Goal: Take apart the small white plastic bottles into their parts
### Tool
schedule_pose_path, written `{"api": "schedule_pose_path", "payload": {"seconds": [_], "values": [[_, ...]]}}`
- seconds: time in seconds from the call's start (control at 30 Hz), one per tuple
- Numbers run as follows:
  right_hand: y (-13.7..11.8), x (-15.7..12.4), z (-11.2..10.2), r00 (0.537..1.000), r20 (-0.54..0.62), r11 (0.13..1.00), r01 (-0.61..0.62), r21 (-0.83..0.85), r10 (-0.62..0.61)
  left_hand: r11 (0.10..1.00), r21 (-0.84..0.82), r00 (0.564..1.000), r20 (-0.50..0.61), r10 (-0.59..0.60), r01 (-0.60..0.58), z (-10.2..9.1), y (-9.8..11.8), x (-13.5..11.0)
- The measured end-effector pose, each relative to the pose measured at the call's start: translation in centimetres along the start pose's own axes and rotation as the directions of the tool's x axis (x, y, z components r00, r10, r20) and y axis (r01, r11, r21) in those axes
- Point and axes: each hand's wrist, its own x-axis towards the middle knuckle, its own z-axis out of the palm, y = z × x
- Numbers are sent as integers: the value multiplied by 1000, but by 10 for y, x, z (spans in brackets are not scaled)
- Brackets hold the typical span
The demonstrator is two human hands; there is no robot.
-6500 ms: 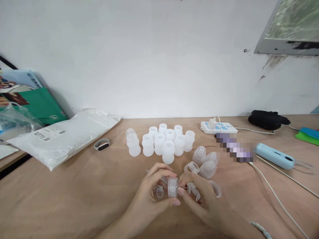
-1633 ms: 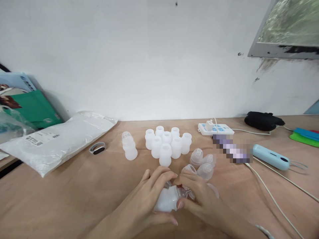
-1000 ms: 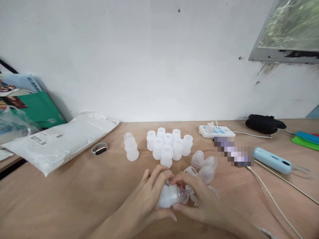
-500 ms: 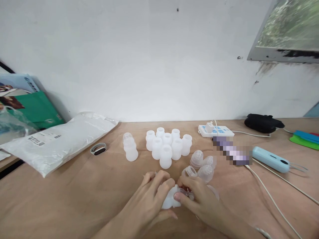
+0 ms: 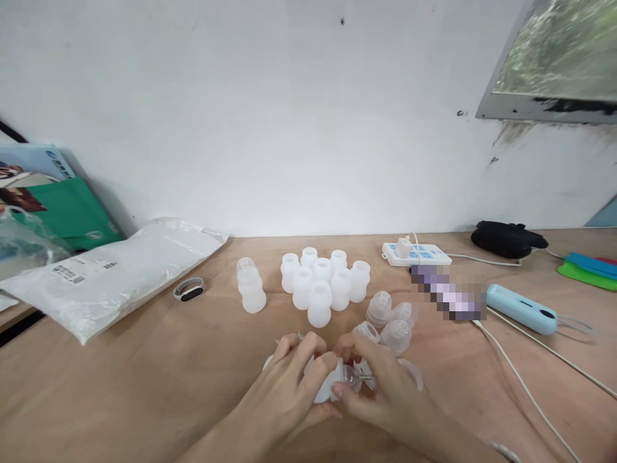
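My left hand (image 5: 292,382) is wrapped round a small frosted white bottle (image 5: 326,390) lying on its side, mouth to the right. A clear nipple (image 5: 354,378) sticks out at the mouth. My right hand (image 5: 380,382) pinches around where nipple and bottle meet, thumb below and fingers above; how far the nipple sits inside is hidden. Behind my right hand are several clear domed caps (image 5: 396,335) and a clear threaded ring (image 5: 368,332). Several open frosted bottles (image 5: 319,305) stand in a cluster beyond my hands. More pale parts are partly covered by my left hand.
One capped bottle (image 5: 252,292) stands apart on the left, near a wristband (image 5: 189,290) and a white plastic parcel (image 5: 120,270). To the right are a power strip (image 5: 434,256), a blurred purple object (image 5: 446,292), a light blue device (image 5: 520,308), a black case (image 5: 508,239) and cables.
My right fingers and thumb have shifted slightly left along the bottle's mouth. More of the clear nipple shows now. My left hand keeps its hold on the bottle.
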Motion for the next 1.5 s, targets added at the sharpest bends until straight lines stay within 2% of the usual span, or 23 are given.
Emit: {"api": "schedule_pose_path", "payload": {"seconds": [0.17, 0.3, 0.37, 0.43, 0.53, 0.6, 0.7, 0.77, 0.8, 0.87, 0.93, 1.0, 1.07, 1.13, 1.2, 1.33, 1.43, 1.5], "values": [[4, 0, -2, 990, -85, 993, 116, 9, -115, 995, 29, 993, 71, -93, 91, -10, -4, 6], [2, 2, -8, 972, -65, 974, 222, -45, -225, 979, 97, 959, 204, -198, 182, -16, -14, 9], [2, 3, -9, 959, -47, 958, 273, -90, -278, 973, 133, 949, 233, -214, 187, -17, -16, 8], [3, 3, -8, 955, -57, 951, 283, -126, -292, 972, 186, 959, 220, -181, 140, -15, -15, 7], [7, 3, -5, 968, -66, 966, 236, -106, -244, 956, 294, 993, 107, -56, 22, -12, -11, 6], [8, 2, -3, 986, -39, 985, 162, -52, -165, 936, 351, 999, 29, 21, -30, -9, -10, 6], [8, 1, -1, 1000, 8, 1000, 6, 30, -7, 919, 392, 998, -22, 59, -46, -7, -10, 5], [8, 1, -1, 999, 20, 998, -43, 50, 42, 911, 412, 998, -25, 54, -39, -5, -11, 5], [9, 1, -2, 999, 24, 999, -29, 40, 29, 906, 420, 998, -32, 58, -40, -5, -12, 5], [12, 2, -6, 996, 25, 997, 80, -3, -80, 906, 423, 998, -39, 55, -33, -4, -13, 5], [17, 5, -13, 974, 21, 972, 228, -50, -227, 913, 408, 999, -38, 33, -15, -4, -15, 5], [24, 8, -20, 948, -28, 943, 311, -120, -316, 917, 400, 999, -37, 14, 2, -5, -17, 5], [32, 12, -29, 946, -133, 930, 253, -265, -295, 912, 410, 999, -50, 15, 7, -5, -20, 4], [41, 16, -36, 938, -255, 890, 103, -443, -235, 907, 420, 998, -65, 24, 6, -5, -22, 4], [50, 19, -42, 937, -298, 813, -28, -581, -180, 908, 418, 997, -67, 31, 0, -5, -24, 4], [62, 21, -45, 978, -194, 697, -83, -712, -82, 915, 404, 998, -55, 30, -6, -6, -24, 5], [65, 20, -43, 991, -132, 675, -78, -734, -29, 911, 411, 999, -42, 13, 5, -7, -23, 4], [66, 20, -42, 989, -145, 685, -85, -724, -31, 908, 418, 999, -39, 2, 15, -7, -24, 4]]}}
